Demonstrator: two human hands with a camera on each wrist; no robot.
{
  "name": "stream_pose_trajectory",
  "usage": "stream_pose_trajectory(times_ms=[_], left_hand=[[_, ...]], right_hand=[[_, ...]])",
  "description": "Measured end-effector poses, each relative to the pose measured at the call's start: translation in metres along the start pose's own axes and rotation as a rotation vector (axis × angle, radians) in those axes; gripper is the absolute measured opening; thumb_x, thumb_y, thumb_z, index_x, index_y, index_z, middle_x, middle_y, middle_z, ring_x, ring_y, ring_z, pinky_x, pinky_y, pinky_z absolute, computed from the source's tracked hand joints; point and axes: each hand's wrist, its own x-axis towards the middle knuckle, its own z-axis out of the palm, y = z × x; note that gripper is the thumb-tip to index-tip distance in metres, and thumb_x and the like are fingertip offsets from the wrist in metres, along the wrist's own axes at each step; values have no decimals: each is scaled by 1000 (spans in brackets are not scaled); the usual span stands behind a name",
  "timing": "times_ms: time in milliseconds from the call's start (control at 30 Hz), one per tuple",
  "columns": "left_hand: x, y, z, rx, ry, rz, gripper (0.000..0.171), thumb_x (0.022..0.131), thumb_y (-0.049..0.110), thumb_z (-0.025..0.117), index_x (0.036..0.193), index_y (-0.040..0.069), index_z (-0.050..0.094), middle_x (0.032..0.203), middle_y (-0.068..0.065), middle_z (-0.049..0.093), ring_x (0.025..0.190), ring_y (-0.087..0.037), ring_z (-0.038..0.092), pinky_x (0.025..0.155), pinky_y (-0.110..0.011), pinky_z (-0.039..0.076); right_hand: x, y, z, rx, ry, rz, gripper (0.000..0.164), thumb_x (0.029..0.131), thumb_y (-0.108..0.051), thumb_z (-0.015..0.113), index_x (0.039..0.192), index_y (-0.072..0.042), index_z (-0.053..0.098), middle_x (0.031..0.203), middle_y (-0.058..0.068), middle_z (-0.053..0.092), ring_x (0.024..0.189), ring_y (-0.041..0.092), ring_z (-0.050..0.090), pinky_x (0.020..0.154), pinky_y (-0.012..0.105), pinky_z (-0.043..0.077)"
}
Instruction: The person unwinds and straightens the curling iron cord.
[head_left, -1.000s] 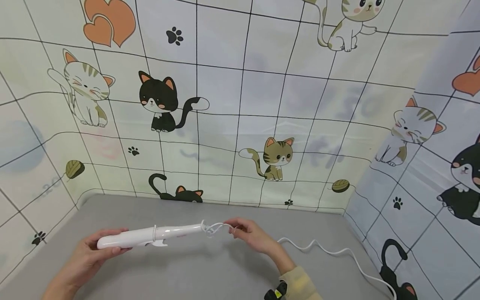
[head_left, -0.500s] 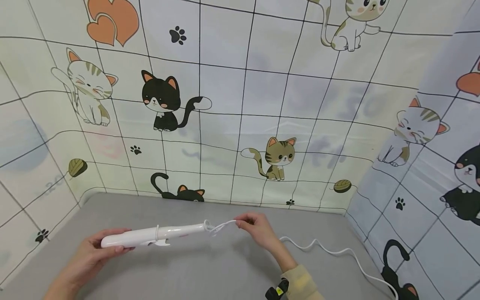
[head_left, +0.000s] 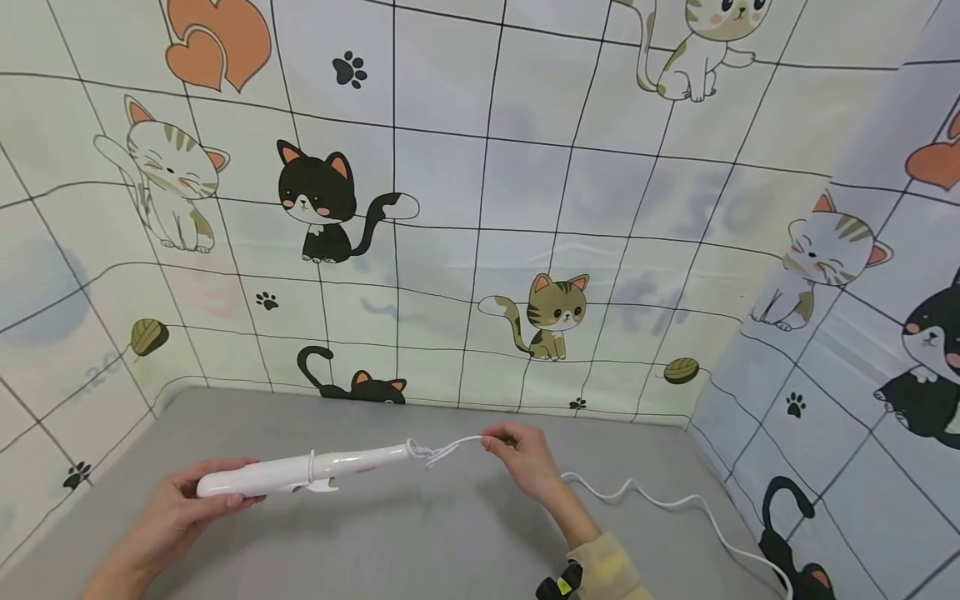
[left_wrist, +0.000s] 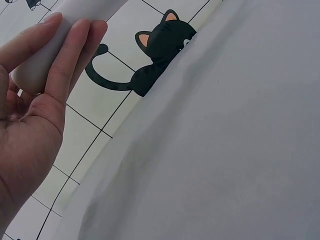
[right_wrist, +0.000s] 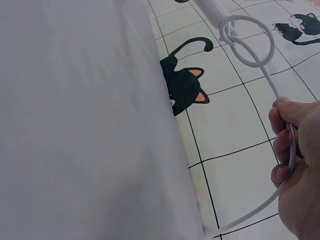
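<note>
A white curling iron (head_left: 300,472), with a collar and a small lever at mid-length, is held nearly level above the grey tabletop. My left hand (head_left: 168,517) grips its thick rounded end between thumb and fingers; the left wrist view shows that hand (left_wrist: 37,110) around the smooth white end. From the iron's narrow right end comes a white cord (head_left: 453,446). My right hand (head_left: 528,462) pinches this cord a short way from the iron. In the right wrist view the cord makes a loop (right_wrist: 272,47) beside the iron's end, then runs through the right hand (right_wrist: 300,150).
Beyond the right hand, more cord (head_left: 660,504) trails in waves across the grey tabletop (head_left: 375,542) to the lower right. Behind and at both sides stand walls of cloth (head_left: 450,192) printed with cats and grid lines. A black device (head_left: 558,583) sits at the right wrist.
My right hand has moved right and slightly up, drawing the cord away from the iron's end, so the stretch between them is longer. The left hand and iron have stayed nearly still.
</note>
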Motion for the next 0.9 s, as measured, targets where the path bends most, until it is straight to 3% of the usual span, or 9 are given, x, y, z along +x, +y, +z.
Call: stream_pose_trajectory(times_ms=[300,667,900], left_hand=[[-2,5,1,29,-9,4,57,88,-32,46,132,-2,66,128,-9,70,110,-23,70,96,-41,59],[2,9,0,0,-27,-19,56,89,-32,46,132,-4,65,129,-9,70,110,-25,70,97,-40,58],[-1,9,-4,7,-33,-21,57,89,-32,44,133,-2,66,129,-9,70,110,-25,70,97,-39,58]], right_hand=[[-5,9,-8,-31,4,26,10,95,-11,74,100,-2,77,86,0,74,78,8,64,64,20,53],[-4,7,-15,-1,-38,47,13,98,-10,70,101,1,76,90,10,74,83,21,70,68,20,57],[-5,9,-22,0,-71,84,11,98,-8,69,100,0,77,86,2,72,80,25,68,63,19,54]])
